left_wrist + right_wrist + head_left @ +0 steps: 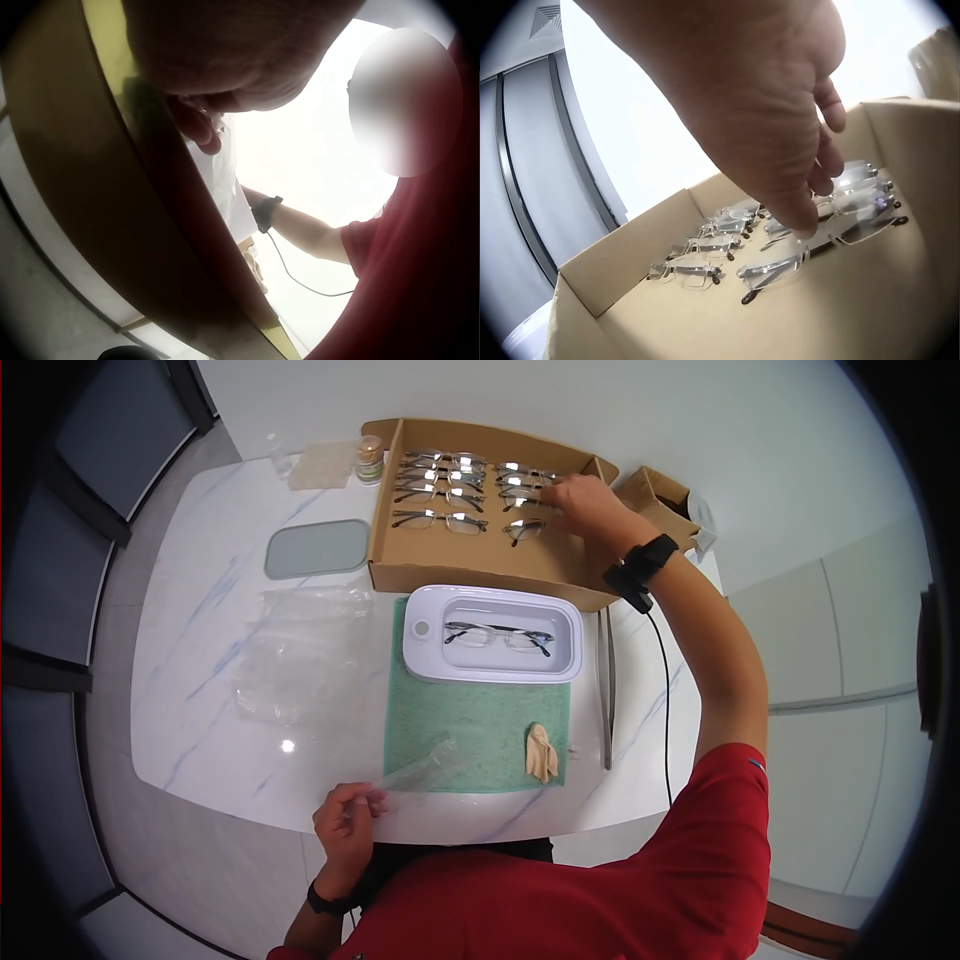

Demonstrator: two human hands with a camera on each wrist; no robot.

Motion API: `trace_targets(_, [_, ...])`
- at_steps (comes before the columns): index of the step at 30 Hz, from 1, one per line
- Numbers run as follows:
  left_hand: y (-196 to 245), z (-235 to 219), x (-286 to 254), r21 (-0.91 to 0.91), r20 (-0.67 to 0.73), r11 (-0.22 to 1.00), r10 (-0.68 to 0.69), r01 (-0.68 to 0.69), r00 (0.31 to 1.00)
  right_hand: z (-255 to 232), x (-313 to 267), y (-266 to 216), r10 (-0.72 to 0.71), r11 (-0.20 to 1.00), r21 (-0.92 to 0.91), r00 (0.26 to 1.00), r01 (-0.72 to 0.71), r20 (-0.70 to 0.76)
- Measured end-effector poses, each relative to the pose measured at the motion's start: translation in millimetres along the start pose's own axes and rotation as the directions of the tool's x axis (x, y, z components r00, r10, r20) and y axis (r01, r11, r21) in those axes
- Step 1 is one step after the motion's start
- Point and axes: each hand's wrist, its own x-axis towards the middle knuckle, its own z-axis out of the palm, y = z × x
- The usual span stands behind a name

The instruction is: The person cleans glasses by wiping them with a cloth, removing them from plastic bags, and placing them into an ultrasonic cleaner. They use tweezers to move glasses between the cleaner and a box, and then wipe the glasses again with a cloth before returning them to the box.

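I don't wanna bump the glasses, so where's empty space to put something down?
The table is bare along its left edge, beside the grey lid and the flat plastic. The green mat has a smaller gap between the white tub and the beige cloth. It's crowded in the cardboard box, where glasses lie in two columns and the right hand reaches in.

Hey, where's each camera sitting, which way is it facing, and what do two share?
Head: head-worn, facing forward and down at the table and cardboard box; left hand, right hand and red shirt show.
Left wrist: worn there, looking past left hand and clear plastic toward the right forearm; red shirt shows too.
Right wrist: worn there, looking past the right hand into the box at eyeglasses.
Head and right wrist share the right hand, box and eyeglasses.
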Motion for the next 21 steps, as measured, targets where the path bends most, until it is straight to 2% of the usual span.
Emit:
trace_targets(3, [2, 0, -1, -0.005, -0.011, 1.000, -0.003, 0.003, 1.000, 15, 7, -2, -0.012, 1.000, 0.000, 0.990, 0.012, 0.138])
trace_targets(6, [3, -1, 0, 0.022, -0.001, 1.000, 0.019, -0.019, 1.000, 25, 13, -6, 0.111, 0.994, 0.007, 0.986, -0.113, 0.127])
trace_targets(9, [1, -4, 2, 0.048, 0.029, 0.998, 0.034, -0.035, 0.999, 27, 19, -6, 0.246, 0.969, -0.003, 0.967, -0.247, 0.070])
trace_targets(12, [2, 1, 2, -0.015, 0.005, 1.000, -0.006, 0.006, 1.000, 19, 14, -3, 0.222, 0.974, 0.063, 0.972, -0.218, -0.075])
trace_targets(13, [5, 1, -1, -0.038, -0.025, 0.999, -0.040, 0.039, 0.999, 7, 9, -7, 0.240, 0.967, 0.093, 0.970, -0.236, -0.033])
trace_targets(16, [5, -5, 1, -0.048, 0.017, 0.998, -0.047, 0.048, 0.999, -34, -4, -18, 0.308, 0.915, 0.232, 0.943, -0.330, 0.124])
trace_targets(18, [5, -7, 1, -0.087, 0.029, 0.995, -0.053, 0.055, 0.998, -47, -20, -17, 0.269, 0.933, 0.253, 0.963, -0.254, -0.022])
trace_targets(20, [8, -10, 3, -0.146, 0.038, 0.987, -0.060, 0.065, 0.997, -65, -44, -24, 0.235, 0.917, 0.363, 0.960, -0.167, -0.150])
trace_targets(21, [10, -16, 3, -0.192, 0.048, 0.978, -0.075, 0.083, 0.996, -77, -57, -33, 0.222, 0.918, 0.367, 0.962, -0.150, -0.162])
